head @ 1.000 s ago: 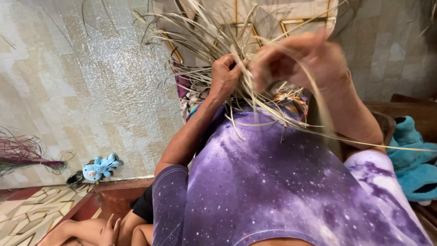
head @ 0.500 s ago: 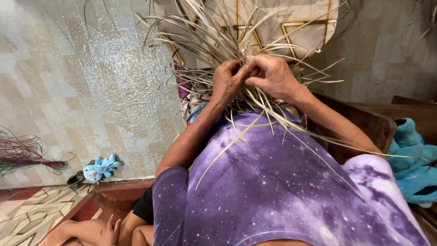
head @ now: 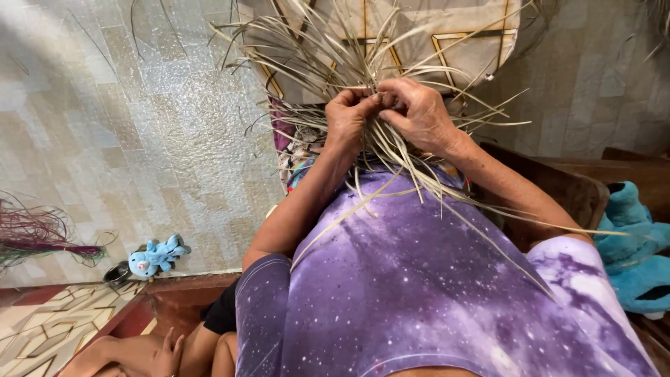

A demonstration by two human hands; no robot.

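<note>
Purple shirt (head: 447, 293) fills the near frame, loose strip ends trail across it. Just past it both hands meet at the middle of a bundle of dry pale strips (head: 391, 150). Left hand (head: 347, 120) is closed, pinching strips at the crossing point. Right hand (head: 419, 112) is closed too, fingertips touching the left hand's, gripping the same strips. The strips fan out upward and sideways from the 2 hands, long ends hanging down over the chest.

Risks, as judged: strips look thin and dry, so a hard bend at the pinch could crack one. Many ends cross each other, so a pull on 1 could drag or tangle its neighbours. If either pinch loosens, the gathered crossing could spring apart. Stiff ends point back toward the face.

Around: blue plush (head: 638, 251) on the right, beside a dark wooden edge (head: 558, 185). Small blue toy (head: 157, 255) on the floor at left, a purple fibre bundle (head: 42, 241) farther left. Another person's limbs at bottom left. Farthest, a tiled wall (head: 139, 126) and a tan panel (head: 453, 28) behind the strips. Nothing blocks the hands except the strips themselves.
</note>
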